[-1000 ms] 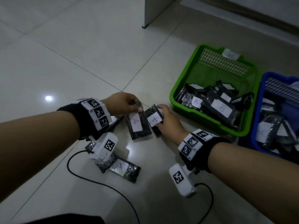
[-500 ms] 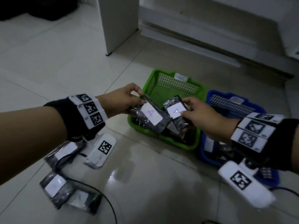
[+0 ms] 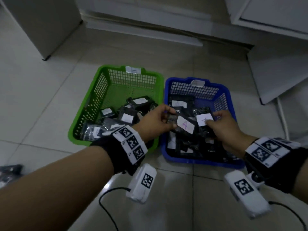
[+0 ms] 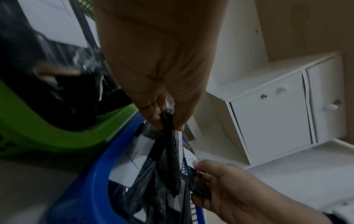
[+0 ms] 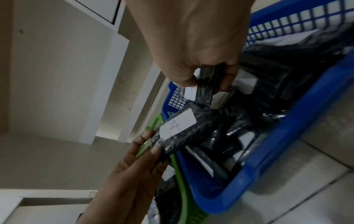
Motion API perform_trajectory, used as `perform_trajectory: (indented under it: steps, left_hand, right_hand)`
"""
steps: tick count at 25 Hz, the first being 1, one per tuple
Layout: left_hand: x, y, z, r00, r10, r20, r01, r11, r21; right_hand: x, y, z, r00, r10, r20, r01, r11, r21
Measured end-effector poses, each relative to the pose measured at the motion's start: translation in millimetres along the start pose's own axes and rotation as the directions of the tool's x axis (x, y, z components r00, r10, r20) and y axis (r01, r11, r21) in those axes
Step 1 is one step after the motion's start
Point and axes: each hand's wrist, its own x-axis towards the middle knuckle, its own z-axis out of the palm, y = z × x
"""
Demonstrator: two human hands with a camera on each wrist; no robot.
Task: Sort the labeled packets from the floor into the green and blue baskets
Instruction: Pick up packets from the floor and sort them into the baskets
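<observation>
Both hands hover over the blue basket [image 3: 232, 110], each holding a black packet with a white label marked A. My left hand [image 3: 160, 120] pinches one packet [image 3: 185, 125] at its end; in the left wrist view that packet [image 4: 168, 151] hangs from my fingertips [image 4: 153, 116]. My right hand [image 3: 223, 125] pinches the other packet [image 3: 204, 120], thumb on its label; the right wrist view shows this packet [image 5: 206, 87] and the left one [image 5: 184, 130]. The green basket [image 3: 86, 104] sits to the left, holding several labeled packets. The blue basket also holds several.
White cabinets [image 3: 275, 14] and a white panel [image 3: 41, 22] stand behind the baskets on the tiled floor. More packets [image 3: 10, 172] lie at the left edge. Cables [image 3: 106, 205] trail from the wrist cameras over the near floor.
Both hands lifted the two A packets off the floor, carried them right past the green basket, and now hold them over the blue basket.
</observation>
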Motion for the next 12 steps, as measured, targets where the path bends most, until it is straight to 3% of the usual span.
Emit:
perform_trajectory:
  steps: [4,7,12]
  left_hand:
    - [16.7,-11.9,26.4,0.981,0.189,-0.047,-0.152,0.893,0.424]
    - [24.3,-17.9,28.2,0.96,0.279,0.028,-0.23,0.725,0.649]
    - [19.6,-3.8,-8.3,0.929,0.163,0.333,-0.366,0.555,0.747]
  right_hand:
    - [7.7,28.7,-7.0,0.992,-0.016,0.126,0.055,0.95,-0.309]
    - [5.5,30.7,-7.0,0.986,-0.096,0.139,0.149,0.882,-0.447]
    - [-17.3,22.9,-0.9,0.95,-0.277,0.142,0.307,0.755,-0.579]
